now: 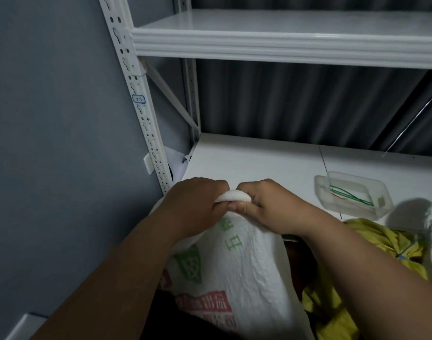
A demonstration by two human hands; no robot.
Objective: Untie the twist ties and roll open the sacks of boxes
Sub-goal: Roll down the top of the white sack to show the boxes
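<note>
- A grey wall (pixel 50 119) fills the far left, and the white slotted upright (pixel 136 99) of the shelving stands just beside it.
- The left hand (pixel 195 204) has its fingers curled tight round the rolled top edge of the white sack (pixel 234 266), which stands in front of the lower shelf (pixel 259 158).
- The right hand (pixel 266 204) pinches the same rolled edge, thumb underneath; the two hands are almost touching.
- The sack's roll reaches the shelf's front edge; the bare shelf surface behind the hands lies open.
- The upper shelf (pixel 283 42) runs overhead, well above the hands.
- To the right, a clear plastic tray (pixel 352 192) on the shelf holds green and red twist ties (pixel 349 196).
- A yellow sack (pixel 386 244) sits below the tray, beside the right forearm, a blue tie (pixel 401 256) at its neck.
</note>
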